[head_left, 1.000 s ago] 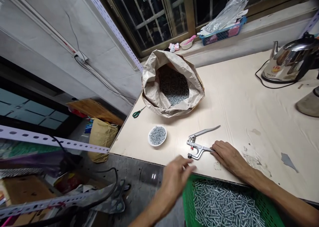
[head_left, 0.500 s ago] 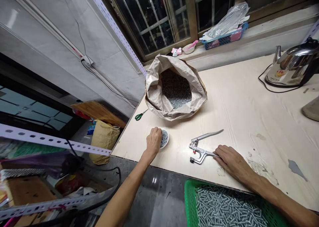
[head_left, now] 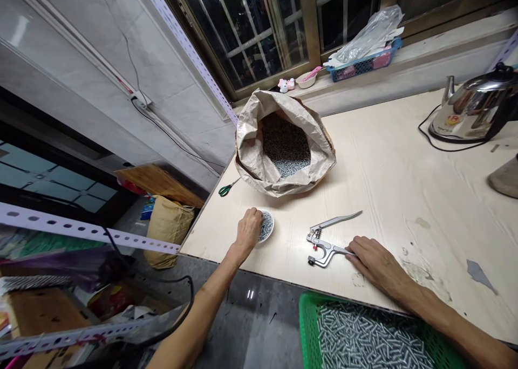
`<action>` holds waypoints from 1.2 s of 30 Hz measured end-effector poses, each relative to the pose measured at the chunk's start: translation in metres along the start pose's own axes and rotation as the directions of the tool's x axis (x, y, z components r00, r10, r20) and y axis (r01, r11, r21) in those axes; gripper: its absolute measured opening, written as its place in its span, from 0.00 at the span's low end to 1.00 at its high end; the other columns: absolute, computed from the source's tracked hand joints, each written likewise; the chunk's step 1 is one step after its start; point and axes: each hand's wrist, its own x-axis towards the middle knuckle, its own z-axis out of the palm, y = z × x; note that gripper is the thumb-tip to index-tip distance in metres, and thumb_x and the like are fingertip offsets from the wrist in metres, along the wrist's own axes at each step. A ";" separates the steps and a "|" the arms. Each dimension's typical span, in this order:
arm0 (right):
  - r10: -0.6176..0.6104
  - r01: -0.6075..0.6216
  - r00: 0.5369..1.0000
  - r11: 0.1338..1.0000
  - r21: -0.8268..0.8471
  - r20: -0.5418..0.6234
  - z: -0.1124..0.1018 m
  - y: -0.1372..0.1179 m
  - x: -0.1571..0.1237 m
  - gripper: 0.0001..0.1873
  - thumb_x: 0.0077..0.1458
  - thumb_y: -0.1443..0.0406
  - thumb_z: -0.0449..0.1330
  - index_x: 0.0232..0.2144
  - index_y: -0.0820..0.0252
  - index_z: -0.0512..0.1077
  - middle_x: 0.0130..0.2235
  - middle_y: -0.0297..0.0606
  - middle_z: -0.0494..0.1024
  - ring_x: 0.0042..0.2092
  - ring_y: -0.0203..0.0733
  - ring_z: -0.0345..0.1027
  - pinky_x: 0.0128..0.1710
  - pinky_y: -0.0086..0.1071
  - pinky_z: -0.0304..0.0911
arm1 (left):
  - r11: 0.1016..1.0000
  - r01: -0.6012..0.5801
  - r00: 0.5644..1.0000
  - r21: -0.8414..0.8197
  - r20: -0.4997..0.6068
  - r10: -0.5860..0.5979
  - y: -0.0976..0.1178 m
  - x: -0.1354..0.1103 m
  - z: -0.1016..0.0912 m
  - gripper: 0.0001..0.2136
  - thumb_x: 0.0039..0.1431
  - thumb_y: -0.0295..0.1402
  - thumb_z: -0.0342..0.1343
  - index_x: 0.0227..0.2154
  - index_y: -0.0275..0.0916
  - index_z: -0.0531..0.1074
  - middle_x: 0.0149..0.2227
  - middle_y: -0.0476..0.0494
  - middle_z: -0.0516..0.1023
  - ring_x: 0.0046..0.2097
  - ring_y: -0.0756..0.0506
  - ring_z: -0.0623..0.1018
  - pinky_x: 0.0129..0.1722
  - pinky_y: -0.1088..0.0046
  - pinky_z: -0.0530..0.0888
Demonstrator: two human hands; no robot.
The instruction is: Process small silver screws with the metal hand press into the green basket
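Note:
My left hand point(head_left: 247, 230) reaches over a small white dish point(head_left: 267, 226) of tiny metal parts, fingers curled down into it; what they pinch is hidden. My right hand point(head_left: 374, 262) rests on the pale wooden table point(head_left: 388, 185), its fingers closed on the lower handle of silver hand pliers point(head_left: 327, 238) that lie flat with the upper handle sprung up. A green basket point(head_left: 311, 312) full of short metal tubes sits below the table's near edge.
An open paper sack point(head_left: 285, 148) of small metal pieces stands behind the dish. Green-handled scissors point(head_left: 228, 187) lie at the table's left edge. A steel kettle point(head_left: 473, 107) with a black cord is at far right. A blue basket point(head_left: 364, 61) sits on the windowsill.
My left hand swung from near the pliers out to the white dish and now stays there with fingers in it. My right hand has kept its place on the pliers.

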 end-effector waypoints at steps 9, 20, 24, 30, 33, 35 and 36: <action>0.065 -0.079 0.993 0.986 0.149 0.095 -0.019 -0.003 0.010 0.09 0.62 0.60 0.51 0.36 0.57 0.68 0.35 0.38 0.72 0.36 0.41 0.66 0.35 0.36 0.60 | 0.525 0.214 0.959 -0.824 0.075 -0.273 0.005 -0.013 -0.011 0.11 0.54 0.39 0.55 0.29 0.35 0.73 0.24 0.47 0.73 0.27 0.49 0.72 0.26 0.76 0.67; 0.098 -0.073 0.995 0.769 0.635 -0.004 -0.027 -0.057 0.084 0.12 0.64 0.65 0.49 0.45 0.55 0.71 0.37 0.37 0.74 0.39 0.36 0.69 0.41 0.34 0.66 | -0.324 0.500 0.866 -0.803 0.470 0.171 0.102 -0.046 -0.008 0.20 0.38 0.41 0.70 0.29 0.31 0.71 0.21 0.46 0.76 0.22 0.53 0.74 0.25 0.80 0.73; 0.152 -0.109 0.988 0.763 0.638 -0.012 -0.022 -0.057 0.080 0.09 0.61 0.67 0.50 0.37 0.57 0.71 0.35 0.36 0.76 0.37 0.38 0.70 0.38 0.34 0.66 | -0.385 0.475 0.879 -0.791 0.444 0.173 0.105 -0.051 0.000 0.21 0.38 0.38 0.71 0.32 0.31 0.72 0.23 0.48 0.76 0.24 0.54 0.75 0.30 0.79 0.75; 0.178 -0.256 0.967 0.626 0.737 0.184 -0.013 -0.065 0.081 0.13 0.60 0.58 0.51 0.33 0.57 0.72 0.29 0.36 0.77 0.29 0.39 0.71 0.30 0.33 0.67 | -0.361 0.374 0.922 -0.854 0.384 0.047 0.096 -0.066 0.008 0.22 0.34 0.42 0.72 0.25 0.31 0.71 0.18 0.49 0.73 0.20 0.53 0.72 0.24 0.76 0.73; 0.214 -0.302 0.953 0.591 0.748 0.215 -0.005 -0.073 0.083 0.14 0.58 0.55 0.52 0.33 0.57 0.72 0.26 0.35 0.76 0.26 0.40 0.70 0.28 0.33 0.67 | -0.445 0.396 0.910 -0.803 0.407 0.077 0.081 -0.071 0.007 0.21 0.36 0.41 0.71 0.27 0.30 0.72 0.21 0.49 0.73 0.21 0.54 0.72 0.26 0.77 0.74; 0.212 -0.272 0.961 0.599 0.753 0.178 0.000 -0.081 0.090 0.14 0.58 0.54 0.53 0.32 0.57 0.71 0.26 0.35 0.75 0.26 0.40 0.70 0.28 0.33 0.66 | -0.520 0.400 0.899 -0.755 0.433 0.064 0.071 -0.074 0.007 0.19 0.37 0.38 0.71 0.28 0.30 0.72 0.23 0.49 0.73 0.22 0.56 0.71 0.27 0.79 0.74; 0.204 -0.247 0.967 0.607 0.756 0.152 0.001 -0.086 0.096 0.14 0.58 0.55 0.52 0.33 0.57 0.71 0.27 0.35 0.75 0.27 0.40 0.71 0.28 0.33 0.67 | -0.551 0.392 0.894 -0.736 0.446 0.041 0.066 -0.076 0.009 0.19 0.38 0.37 0.71 0.29 0.30 0.72 0.24 0.49 0.74 0.22 0.57 0.71 0.27 0.81 0.74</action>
